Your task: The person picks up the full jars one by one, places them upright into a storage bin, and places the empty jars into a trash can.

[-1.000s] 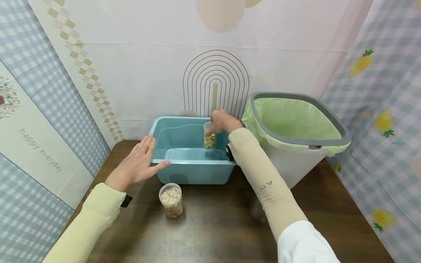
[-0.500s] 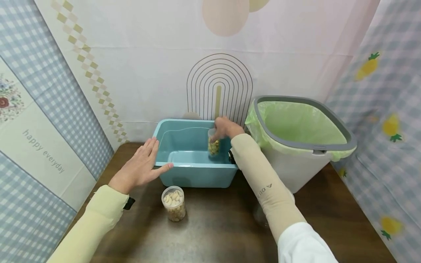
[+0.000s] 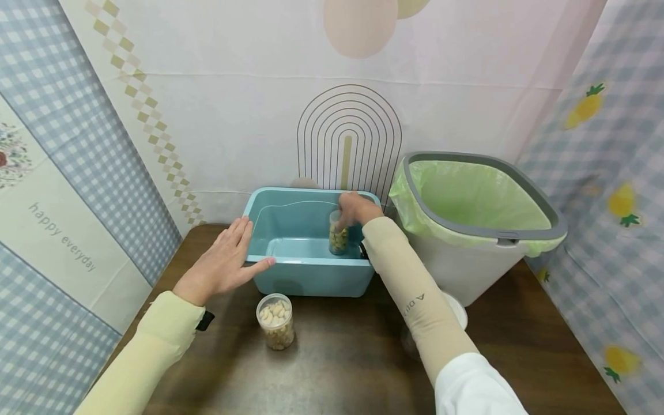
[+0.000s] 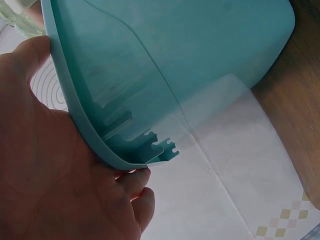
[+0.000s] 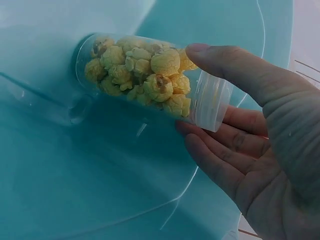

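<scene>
- Right hand (image 3: 357, 208) inside the bin (image 3: 290, 248), near its right wall, fingers and thumb curled round the capped top of a popcorn jar (image 3: 338, 235).
- In the right wrist view, popcorn jar (image 5: 150, 82) pinched at the cap between thumb and fingers (image 5: 220, 150), base down at the bin floor (image 5: 100, 190); cannot tell whether touching it.
- Left hand (image 3: 220, 266) flat against the bin's left outer wall, fingers straight, thumb along the front rim; gripping nothing.
- In the left wrist view, left hand (image 4: 55, 185) pressed to the bin rim (image 4: 90, 135), palm against the edge.
- Second jar (image 3: 275, 321), full of pale nuts, upright on the table (image 3: 337, 369), just in front of the bin.
- Trash can (image 3: 477, 230) with a green liner, right of the bin, close beside it.
- White lid (image 3: 456, 308) on the table, right of the bin, at the trash can's foot, partly hidden by the right sleeve.
</scene>
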Action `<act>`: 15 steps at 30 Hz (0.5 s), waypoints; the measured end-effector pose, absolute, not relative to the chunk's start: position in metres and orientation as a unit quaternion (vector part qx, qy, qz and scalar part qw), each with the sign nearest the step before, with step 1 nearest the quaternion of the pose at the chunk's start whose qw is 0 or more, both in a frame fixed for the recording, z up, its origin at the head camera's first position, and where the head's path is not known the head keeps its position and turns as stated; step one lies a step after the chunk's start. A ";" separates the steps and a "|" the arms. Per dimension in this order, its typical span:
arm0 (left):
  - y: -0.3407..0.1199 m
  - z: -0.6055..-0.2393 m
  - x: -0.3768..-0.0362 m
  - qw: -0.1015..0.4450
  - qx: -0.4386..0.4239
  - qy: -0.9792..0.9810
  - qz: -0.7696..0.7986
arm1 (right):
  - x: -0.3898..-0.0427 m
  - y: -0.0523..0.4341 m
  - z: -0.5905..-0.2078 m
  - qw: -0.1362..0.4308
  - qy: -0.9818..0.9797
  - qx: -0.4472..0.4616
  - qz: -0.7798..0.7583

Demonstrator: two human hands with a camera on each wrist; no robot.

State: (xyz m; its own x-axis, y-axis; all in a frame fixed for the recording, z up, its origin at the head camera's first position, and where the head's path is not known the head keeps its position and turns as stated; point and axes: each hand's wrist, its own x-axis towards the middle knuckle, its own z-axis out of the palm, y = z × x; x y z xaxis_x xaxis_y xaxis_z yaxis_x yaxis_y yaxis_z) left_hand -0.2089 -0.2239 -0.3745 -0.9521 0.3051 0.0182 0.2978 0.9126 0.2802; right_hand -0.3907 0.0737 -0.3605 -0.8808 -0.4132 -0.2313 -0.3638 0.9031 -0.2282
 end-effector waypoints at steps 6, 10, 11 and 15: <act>-0.224 -0.373 -0.210 0.012 0.155 0.978 0.139 | -0.390 0.073 -0.362 0.137 0.966 -0.199 -0.093; -0.224 -0.373 -0.209 0.014 0.155 0.978 0.139 | -0.389 0.073 -0.362 0.139 0.966 -0.200 -0.090; -0.224 -0.374 -0.209 0.014 0.155 0.978 0.139 | -0.389 0.073 -0.361 0.139 0.965 -0.201 -0.089; -0.224 -0.374 -0.209 0.012 0.156 0.978 0.139 | -0.388 0.074 -0.355 0.136 0.966 -0.208 -0.072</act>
